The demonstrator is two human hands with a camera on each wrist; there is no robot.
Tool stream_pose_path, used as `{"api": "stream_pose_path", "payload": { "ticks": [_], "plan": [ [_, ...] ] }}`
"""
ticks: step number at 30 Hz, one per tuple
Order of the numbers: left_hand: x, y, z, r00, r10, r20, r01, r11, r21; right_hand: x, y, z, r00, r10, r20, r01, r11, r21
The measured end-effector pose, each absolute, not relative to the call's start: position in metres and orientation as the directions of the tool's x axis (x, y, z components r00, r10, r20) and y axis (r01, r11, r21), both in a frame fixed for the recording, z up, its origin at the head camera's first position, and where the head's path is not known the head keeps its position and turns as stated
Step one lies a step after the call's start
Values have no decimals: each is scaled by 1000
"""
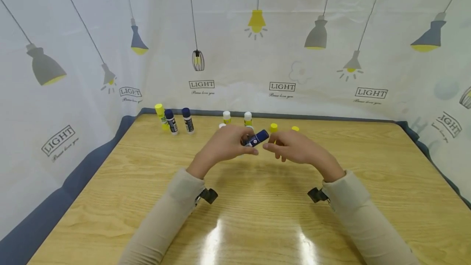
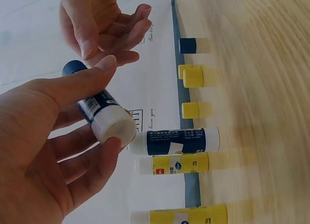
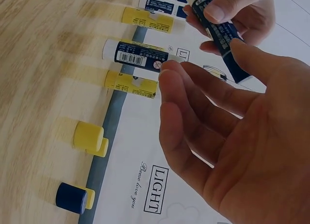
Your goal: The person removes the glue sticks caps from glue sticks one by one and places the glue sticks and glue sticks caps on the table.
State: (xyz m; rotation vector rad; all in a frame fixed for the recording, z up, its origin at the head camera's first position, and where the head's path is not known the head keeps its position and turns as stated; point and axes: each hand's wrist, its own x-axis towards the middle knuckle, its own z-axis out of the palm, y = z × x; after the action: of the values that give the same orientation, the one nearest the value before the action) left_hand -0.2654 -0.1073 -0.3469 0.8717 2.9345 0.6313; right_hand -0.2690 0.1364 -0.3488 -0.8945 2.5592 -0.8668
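My left hand [image 1: 225, 144] grips a glue stick [image 1: 260, 136] with a dark blue cap, held tilted above the table. In the left wrist view, the thumb lies along the glue stick's label [image 2: 92, 107] and a fingertip touches its white base. My right hand [image 1: 297, 146] is close to the capped end, its fingers loosely bent and holding nothing. In the right wrist view its thumb overlaps the blue cap [image 3: 235, 67]. Behind the hands stand several glue sticks with white tops, among them a blue one [image 3: 138, 57] and a yellow one [image 3: 130, 83].
At the back left stand a yellow glue stick [image 1: 160, 114] and two dark blue ones [image 1: 188, 121] with their caps on. Loose yellow caps [image 3: 87, 135] and a dark blue cap [image 3: 70, 198] stand along the back edge. A printed curtain [image 1: 235, 44] hangs behind the table [image 1: 257, 216].
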Motion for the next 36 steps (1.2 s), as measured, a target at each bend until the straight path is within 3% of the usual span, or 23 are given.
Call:
{"api": "stream_pose_path", "payload": {
  "ticks": [23,36],
  "plan": [
    [-263,-97,-352,-801,575,168,599,764,239,-269,137,-349,-753,-655,-63,-465,598,-653],
    [-260,-95,-355,-803,571,170,596,765,244,-269,136,-350,-754,-653,-72,-457,601,-656]
  ]
}}
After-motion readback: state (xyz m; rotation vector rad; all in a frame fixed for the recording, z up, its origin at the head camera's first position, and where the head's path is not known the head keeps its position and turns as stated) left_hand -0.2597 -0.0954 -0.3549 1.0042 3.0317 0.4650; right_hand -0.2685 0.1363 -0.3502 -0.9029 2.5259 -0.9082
